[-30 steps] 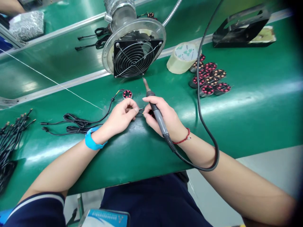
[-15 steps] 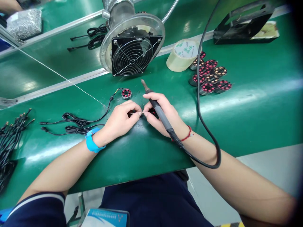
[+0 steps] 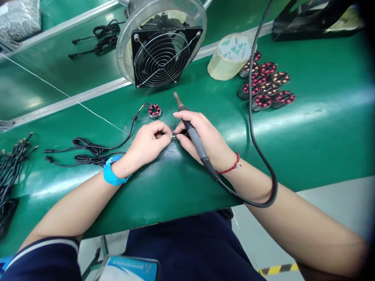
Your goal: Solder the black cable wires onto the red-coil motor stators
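A soldering iron (image 3: 197, 142) rests across my right hand (image 3: 209, 136), its bare tip pointing up and away from me. That hand's thumb and forefinger also close near a small dark part that I cannot make out. My left hand (image 3: 149, 142) pinches the fine wire end of a black cable (image 3: 90, 159), which runs out under the wrist to the left. Both hands' fingertips almost meet just above the table, a thin bright wire end between them. Beyond my left hand lies a round motor stator (image 3: 154, 111) with red windings, joined to another coiled black cable (image 3: 88, 145).
A fume extractor fan (image 3: 161, 58) hangs beyond my hands. Behind on the right are a tape roll (image 3: 230, 56), several stators (image 3: 263, 101) and a black holder (image 3: 307, 23). Black cables (image 3: 14, 171) are heaped far left. The iron's cord (image 3: 252, 117) loops over my right forearm.
The view has shifted slightly. A red-wound part glimpsed behind my right fingers is now hidden, and a bright wire end shows more clearly between the fingertips. Both hands stay together, fingers closed.
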A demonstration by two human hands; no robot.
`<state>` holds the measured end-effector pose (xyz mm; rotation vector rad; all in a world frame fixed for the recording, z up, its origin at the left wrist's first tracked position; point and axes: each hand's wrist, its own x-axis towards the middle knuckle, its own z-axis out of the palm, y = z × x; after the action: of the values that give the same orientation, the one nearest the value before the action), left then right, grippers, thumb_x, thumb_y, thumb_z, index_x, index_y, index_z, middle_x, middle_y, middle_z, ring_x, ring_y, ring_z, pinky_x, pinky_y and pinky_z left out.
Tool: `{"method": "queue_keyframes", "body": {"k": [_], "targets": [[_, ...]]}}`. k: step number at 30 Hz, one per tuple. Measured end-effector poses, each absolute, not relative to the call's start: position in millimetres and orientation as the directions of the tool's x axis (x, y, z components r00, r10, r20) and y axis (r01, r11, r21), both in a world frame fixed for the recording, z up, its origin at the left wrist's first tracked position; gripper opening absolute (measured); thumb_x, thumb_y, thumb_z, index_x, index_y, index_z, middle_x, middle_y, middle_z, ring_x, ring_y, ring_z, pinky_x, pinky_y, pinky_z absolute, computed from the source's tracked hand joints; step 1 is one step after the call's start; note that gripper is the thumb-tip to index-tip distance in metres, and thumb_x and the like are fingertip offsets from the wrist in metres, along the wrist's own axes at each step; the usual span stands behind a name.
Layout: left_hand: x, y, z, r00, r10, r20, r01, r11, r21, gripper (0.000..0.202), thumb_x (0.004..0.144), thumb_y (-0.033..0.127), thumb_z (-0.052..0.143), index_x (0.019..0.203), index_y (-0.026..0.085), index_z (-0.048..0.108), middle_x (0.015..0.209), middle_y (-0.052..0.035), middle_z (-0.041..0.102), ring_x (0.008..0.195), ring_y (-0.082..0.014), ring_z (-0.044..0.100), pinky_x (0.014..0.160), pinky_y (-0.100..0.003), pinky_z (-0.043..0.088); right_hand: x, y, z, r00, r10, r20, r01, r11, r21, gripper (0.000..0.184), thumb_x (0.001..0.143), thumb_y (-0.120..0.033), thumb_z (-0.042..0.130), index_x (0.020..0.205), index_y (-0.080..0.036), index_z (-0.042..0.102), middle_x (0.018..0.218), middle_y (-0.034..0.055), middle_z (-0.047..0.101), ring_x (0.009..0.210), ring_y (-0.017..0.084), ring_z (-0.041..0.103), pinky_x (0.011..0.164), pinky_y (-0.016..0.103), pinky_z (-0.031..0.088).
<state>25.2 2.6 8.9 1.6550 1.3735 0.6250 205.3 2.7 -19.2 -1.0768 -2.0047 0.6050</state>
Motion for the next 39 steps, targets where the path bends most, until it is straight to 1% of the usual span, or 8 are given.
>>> {"method": "queue_keyframes", "body": {"k": [6, 9, 13, 17, 19, 24, 35, 39], "targets": [[26, 1, 8, 0.287, 0.955, -0.077, 0.504, -0.082, 0.86, 0.009, 0.077, 0.015, 0.054, 0.07, 0.016, 0.059, 0.074, 0.0005, 0.061, 0.068, -0.0111, 0.052, 0.065, -0.025, 0.04, 223, -18, 1, -0.215, 0.905, 0.367, 0.492, 0.425, -0.759, 0.04, 0.092, -0.02, 0.052, 0.131, -0.031, 0.053, 0.094, 0.001, 0.073, 0.092, 0.021, 0.069, 0.09, 0.042, 0.056], [27, 1, 8, 0.293, 0.956, -0.027, 0.53, -0.139, 0.837, 0.01, 0.078, 0.013, 0.054, 0.069, 0.017, 0.057, 0.075, 0.0003, 0.06, 0.069, -0.0109, 0.052, 0.064, -0.024, 0.039, 226, -40, 0, -0.085, 0.892, 0.444, 0.485, 0.426, -0.763, 0.035, 0.09, -0.023, 0.059, 0.123, -0.032, 0.06, 0.102, 0.003, 0.072, 0.085, 0.02, 0.07, 0.08, 0.039, 0.059], [29, 2, 8, 0.302, 0.953, 0.005, 0.565, -0.183, 0.805, 0.012, 0.077, 0.01, 0.053, 0.067, 0.017, 0.055, 0.075, 0.0004, 0.059, 0.07, -0.0112, 0.052, 0.066, -0.025, 0.039, 226, -63, -11, 0.042, 0.86, 0.509, 0.498, 0.423, -0.757, 0.033, 0.083, -0.02, 0.068, 0.114, -0.03, 0.063, 0.099, 0.0027, 0.073, 0.072, 0.018, 0.07, 0.066, 0.033, 0.06], [30, 1, 8, 0.308, 0.951, 0.023, 0.595, -0.211, 0.775, 0.013, 0.077, 0.01, 0.053, 0.067, 0.018, 0.054, 0.075, 0.0002, 0.059, 0.071, -0.0121, 0.052, 0.066, -0.025, 0.039, 227, -66, -15, 0.027, 0.822, 0.569, 0.534, 0.469, -0.703, 0.021, 0.082, -0.025, 0.068, 0.102, -0.029, 0.065, 0.085, 0.0014, 0.075, 0.062, 0.017, 0.07, 0.056, 0.03, 0.058], [30, 1, 8, 0.313, 0.949, 0.033, 0.596, -0.223, 0.772, 0.013, 0.078, 0.01, 0.053, 0.067, 0.018, 0.054, 0.075, 0.0002, 0.059, 0.071, -0.0123, 0.051, 0.066, -0.025, 0.039, 229, -65, -15, 0.046, 0.834, 0.549, 0.531, 0.446, -0.721, 0.017, 0.082, -0.029, 0.068, 0.099, -0.028, 0.065, 0.082, 0.0008, 0.075, 0.059, 0.016, 0.07, 0.055, 0.029, 0.059], [30, 1, 6, 0.319, 0.946, 0.053, 0.591, -0.242, 0.769, 0.014, 0.078, 0.009, 0.053, 0.067, 0.018, 0.054, 0.075, 0.0001, 0.059, 0.071, -0.0121, 0.051, 0.066, -0.025, 0.039, 230, -67, -18, 0.061, 0.862, 0.502, 0.487, 0.413, -0.769, 0.018, 0.081, -0.03, 0.071, 0.098, -0.026, 0.067, 0.084, 0.0019, 0.076, 0.058, 0.015, 0.07, 0.054, 0.028, 0.059], [30, 1, 6, 0.287, 0.957, 0.037, 0.583, -0.206, 0.786, 0.012, 0.077, 0.01, 0.054, 0.069, 0.017, 0.055, 0.076, -0.0004, 0.059, 0.07, -0.0119, 0.05, 0.065, -0.026, 0.038, 229, -68, -18, 0.058, 0.877, 0.476, 0.498, 0.388, -0.776, 0.017, 0.083, -0.032, 0.069, 0.098, -0.027, 0.066, 0.086, 0.002, 0.076, 0.059, 0.016, 0.07, 0.052, 0.03, 0.059], [30, 2, 6, 0.291, 0.956, 0.043, 0.575, -0.211, 0.791, 0.012, 0.077, 0.009, 0.053, 0.068, 0.017, 0.055, 0.075, -0.0002, 0.059, 0.07, -0.0117, 0.05, 0.065, -0.025, 0.038, 229, -69, -21, 0.065, 0.88, 0.47, 0.475, 0.387, -0.79, 0.02, 0.083, -0.031, 0.069, 0.102, -0.026, 0.065, 0.09, 0.0034, 0.075, 0.066, 0.018, 0.072, 0.058, 0.032, 0.061]]}}
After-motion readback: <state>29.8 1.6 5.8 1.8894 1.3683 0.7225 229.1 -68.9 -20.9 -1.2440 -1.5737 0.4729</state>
